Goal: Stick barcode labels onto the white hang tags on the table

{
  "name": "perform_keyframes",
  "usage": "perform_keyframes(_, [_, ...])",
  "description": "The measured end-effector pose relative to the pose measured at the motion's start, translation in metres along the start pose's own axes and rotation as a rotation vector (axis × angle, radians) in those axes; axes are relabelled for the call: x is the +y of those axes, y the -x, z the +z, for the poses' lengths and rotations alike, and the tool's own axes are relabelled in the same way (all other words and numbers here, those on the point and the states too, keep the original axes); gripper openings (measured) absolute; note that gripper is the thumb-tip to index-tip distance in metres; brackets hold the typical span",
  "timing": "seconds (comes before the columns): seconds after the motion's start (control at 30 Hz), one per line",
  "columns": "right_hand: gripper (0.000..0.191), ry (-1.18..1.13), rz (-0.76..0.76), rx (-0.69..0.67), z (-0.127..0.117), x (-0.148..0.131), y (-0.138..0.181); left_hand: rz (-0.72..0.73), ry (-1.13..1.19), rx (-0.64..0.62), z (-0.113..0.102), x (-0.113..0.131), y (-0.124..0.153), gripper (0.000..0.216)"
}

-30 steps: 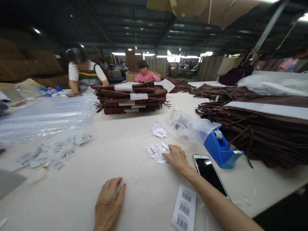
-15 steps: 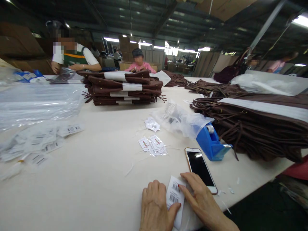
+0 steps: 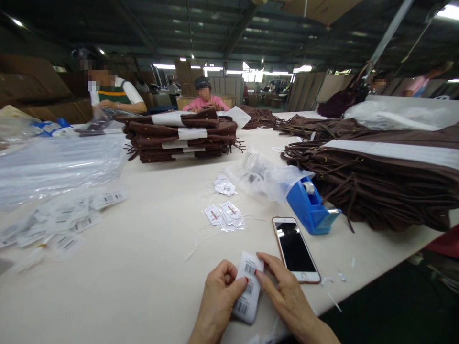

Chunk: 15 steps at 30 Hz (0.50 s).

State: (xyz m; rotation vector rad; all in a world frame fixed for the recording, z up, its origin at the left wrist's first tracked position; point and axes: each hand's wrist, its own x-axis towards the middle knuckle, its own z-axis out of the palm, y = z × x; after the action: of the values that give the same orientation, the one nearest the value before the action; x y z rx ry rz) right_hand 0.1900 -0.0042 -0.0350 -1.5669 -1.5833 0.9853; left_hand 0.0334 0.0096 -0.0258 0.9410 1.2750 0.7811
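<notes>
At the near side of the table a white strip of barcode labels (image 3: pixel 248 289) is between my hands, tilted up a little. My left hand (image 3: pixel 219 296) grips its left side, thumb on the printed face and fingers curled underneath. The right edge is pinched by my right hand (image 3: pixel 281 289), thumb and forefinger near the top. Just beyond my right hand lies a white phone (image 3: pixel 296 248) with a dark screen. Farther off are small bagged tags with printed fronts (image 3: pixel 225 215) and another little pile of tags (image 3: pixel 224 185).
A blue tape dispenser (image 3: pixel 311 205) stands beside a crumpled plastic bag (image 3: pixel 265 179). Brown drawstring bags are stacked at right (image 3: pixel 387 186) and centre back (image 3: pixel 179 138). Barcode labels (image 3: pixel 60 215) and clear plastic sleeves (image 3: pixel 60 162) lie left. Two co-workers (image 3: pixel 118 98) (image 3: pixel 204 100) are across the table.
The label strip has come up from lying flat and shifted left. My left hand's fingers have gone from flat on the table to curled around it. The view has turned slightly.
</notes>
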Motion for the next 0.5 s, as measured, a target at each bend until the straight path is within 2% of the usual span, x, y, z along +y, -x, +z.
perform_keyframes(0.07, [0.034, -0.113, 0.068, -0.004, 0.001, -0.003, -0.001, -0.018, 0.102, -0.017, -0.001, 0.000, -0.001, 0.021])
perform_keyframes(0.3, [0.040, -0.743, 0.260, 0.066, 0.005, -0.007, -0.011, -0.007, 0.146, 0.066, 0.008, 0.002, -0.001, 0.023])
perform_keyframes(0.4, [0.042, -0.701, 0.250, 0.152, 0.000, -0.005, -0.014, -0.025, 0.230, 0.104, 0.009, 0.005, -0.001, 0.028])
perform_keyframes(0.5, [0.038, -0.444, 0.136, 0.264, -0.009, -0.011, -0.007, -0.033, 0.290, 0.133, 0.009, 0.009, 0.000, 0.031])
